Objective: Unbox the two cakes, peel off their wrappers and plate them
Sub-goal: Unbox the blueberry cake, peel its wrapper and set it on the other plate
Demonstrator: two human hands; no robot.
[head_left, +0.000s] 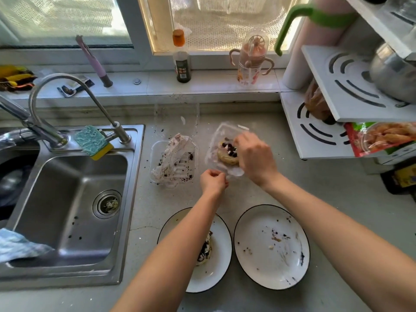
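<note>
Second cake [227, 154]: your left hand [212, 181] pinched its wrapper [235, 171]; right hand [256, 157] gripped the cake. Next: peel, then plate [292, 275].

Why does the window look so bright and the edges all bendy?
In the head view, sunlight through the meshed window washes it out to a glare; the wide lens curves the steel sink and white slotted rack near the edges; the right hand on the blueberry-topped cake looks slightly smeared.

counter [315, 188] | two plates [271, 246] | open clear box [173, 163] | white rack [315, 131]
</note>
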